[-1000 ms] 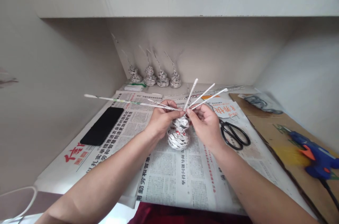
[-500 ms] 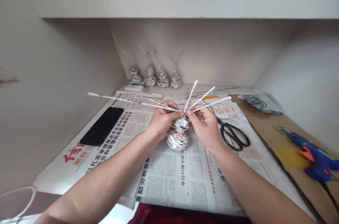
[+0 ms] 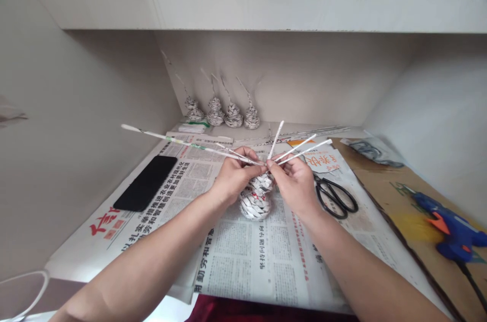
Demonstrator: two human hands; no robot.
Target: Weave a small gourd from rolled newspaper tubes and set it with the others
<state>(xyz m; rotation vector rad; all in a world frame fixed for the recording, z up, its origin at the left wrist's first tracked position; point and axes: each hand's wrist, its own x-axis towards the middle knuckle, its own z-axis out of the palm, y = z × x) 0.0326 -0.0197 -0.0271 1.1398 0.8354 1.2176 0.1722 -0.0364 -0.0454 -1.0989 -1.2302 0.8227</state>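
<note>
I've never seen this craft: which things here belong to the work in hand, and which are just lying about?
Seemingly in the work:
woven paper piece
white paper rods, held by left hand and right hand

Seemingly just lying about:
black phone
scissors, untouched
blue glue gun
four woven pieces behind

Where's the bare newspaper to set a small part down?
On the newspaper at the near side of the woven piece, or between the black phone and left hand. Crowded: beyond the right hand, with scissors and glue gun; behind, with paper sticks.
</note>
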